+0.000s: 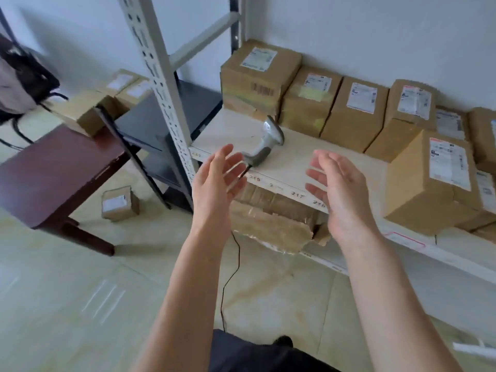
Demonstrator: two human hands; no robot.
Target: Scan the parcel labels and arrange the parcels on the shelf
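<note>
The parcels [354,114] on the shelf [292,167] are brown cardboard with white labels printed in black, some edged in red. The shelf board is off-white, its upright [158,76] pale grey with rows of dark slots. On the shelf lies a silver-grey scanner [268,140] with a black cable [230,275]. Left of the shelf stands a dark reddish-brown counter [53,173]. The floor [80,304] is pale cream tile.

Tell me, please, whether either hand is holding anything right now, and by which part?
Nothing is held. The left hand and right hand are both open and empty; the scanner lies untouched on the shelf.
</note>
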